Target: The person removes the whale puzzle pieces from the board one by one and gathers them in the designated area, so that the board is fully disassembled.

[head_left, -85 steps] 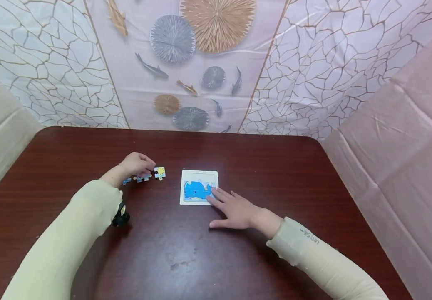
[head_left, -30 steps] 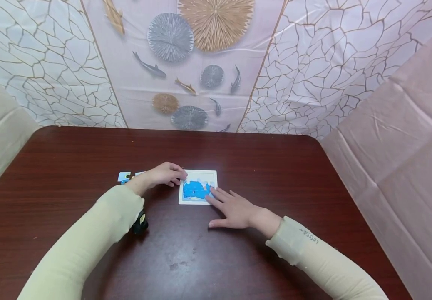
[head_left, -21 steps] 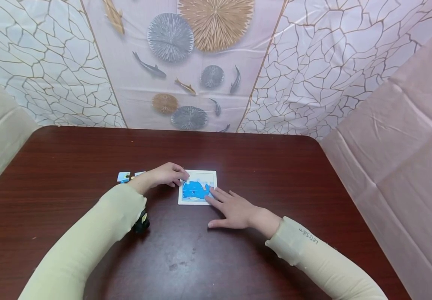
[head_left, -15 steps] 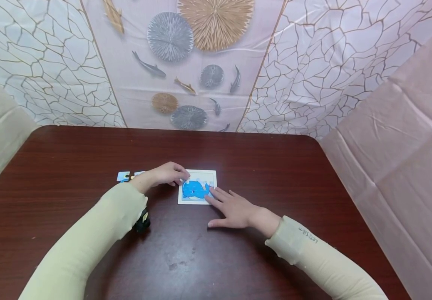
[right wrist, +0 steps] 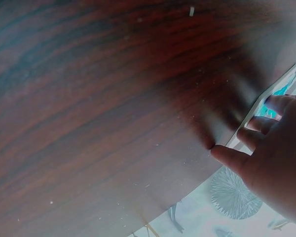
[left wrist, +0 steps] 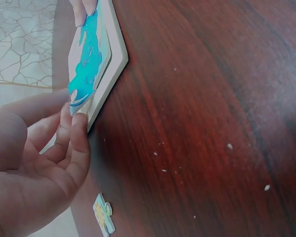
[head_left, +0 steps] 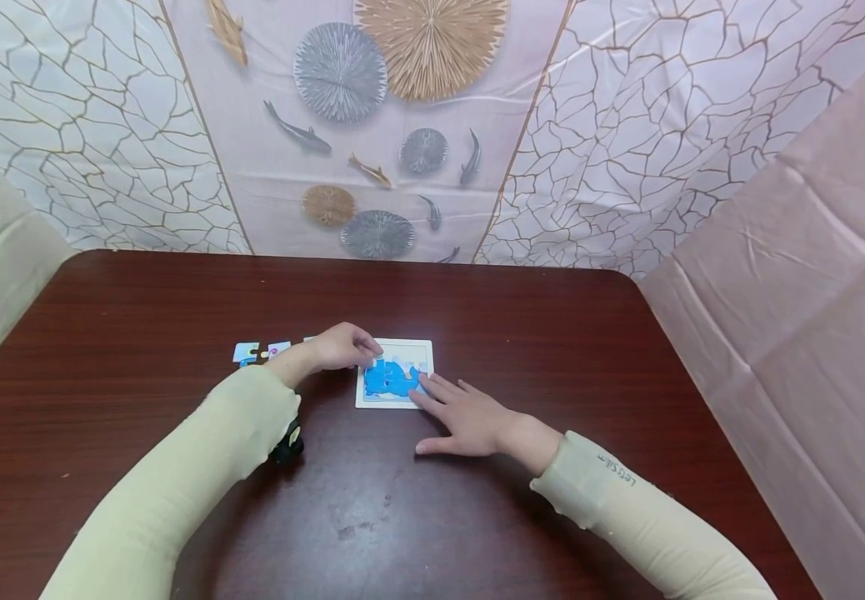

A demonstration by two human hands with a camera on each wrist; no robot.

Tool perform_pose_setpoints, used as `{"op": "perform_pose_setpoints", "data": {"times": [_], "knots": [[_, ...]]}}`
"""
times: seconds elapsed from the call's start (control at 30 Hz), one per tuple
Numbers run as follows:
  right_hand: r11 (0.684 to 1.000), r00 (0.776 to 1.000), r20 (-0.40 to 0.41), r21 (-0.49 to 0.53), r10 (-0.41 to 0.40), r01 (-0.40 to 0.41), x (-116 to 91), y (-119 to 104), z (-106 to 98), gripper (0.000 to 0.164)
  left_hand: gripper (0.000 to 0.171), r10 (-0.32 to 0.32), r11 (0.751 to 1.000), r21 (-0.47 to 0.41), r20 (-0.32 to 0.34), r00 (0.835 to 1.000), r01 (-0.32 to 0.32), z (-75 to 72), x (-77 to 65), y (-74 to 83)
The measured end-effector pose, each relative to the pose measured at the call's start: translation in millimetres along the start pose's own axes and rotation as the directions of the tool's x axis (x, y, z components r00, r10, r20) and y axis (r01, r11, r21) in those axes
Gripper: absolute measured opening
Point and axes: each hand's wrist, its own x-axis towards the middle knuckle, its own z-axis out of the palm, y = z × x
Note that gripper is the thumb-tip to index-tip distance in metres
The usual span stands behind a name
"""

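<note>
A white-framed jigsaw puzzle [head_left: 395,403] showing a blue whale lies flat on the brown table. Over its upper left corner, my left hand [head_left: 338,347] pinches a small blue-and-white puzzle piece [left wrist: 80,98] between thumb and fingers. The piece sits at the left side of the whale picture [left wrist: 89,54], partly covered by the fingertips. My right hand [head_left: 470,421] lies with fingers spread and straight, its fingertips resting on the frame's lower right part; in the right wrist view these fingers [right wrist: 232,158] reach over the frame's edge.
Loose puzzle pieces lie left of the frame: a light-blue one [head_left: 246,352], a pale one [head_left: 278,348] and a yellow sun piece [left wrist: 102,213], mostly hidden behind the left hand in the head view. A patterned cloth [head_left: 432,100] hangs behind the table [head_left: 477,533].
My left hand has travelled right from the loose pieces to the frame's upper left corner. In the last half second it shifted slightly, and more blue shows beneath its fingertips. My right hand stays put.
</note>
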Motion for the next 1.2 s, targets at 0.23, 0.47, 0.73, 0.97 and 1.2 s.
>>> {"op": "perform_pose_setpoints", "data": {"times": [0.23,0.47,0.73,0.97,1.2], "knots": [[0.999,0.999,-0.014,-0.017,-0.030,0.030,4,1,-11,0.072,0.026,0.000,1.000,-0.002,-0.045,0.999,0.000,6.1,0.6,-0.2],[0.995,0.994,-0.082,-0.078,-0.067,0.060,11,-5,-16,0.070,0.025,-0.008,1.000,-0.010,-0.026,1.000,0.008,11.2,3.8,0.3],[0.989,0.994,-0.042,-0.116,-0.102,0.096,14,-15,-8,0.074,0.025,-0.006,1.000,-0.007,-0.016,1.000,0.006,9.1,4.0,0.9],[0.991,0.995,-0.030,-0.099,-0.092,0.089,14,-18,-8,0.072,0.027,-0.040,0.999,-0.021,-0.009,0.999,0.040,3.5,-0.3,3.7],[0.991,0.995,-0.035,-0.098,-0.094,0.090,16,-17,-7,0.073,0.024,-0.084,0.996,-0.038,-0.005,0.996,0.084,0.4,-3.0,2.0]]}}
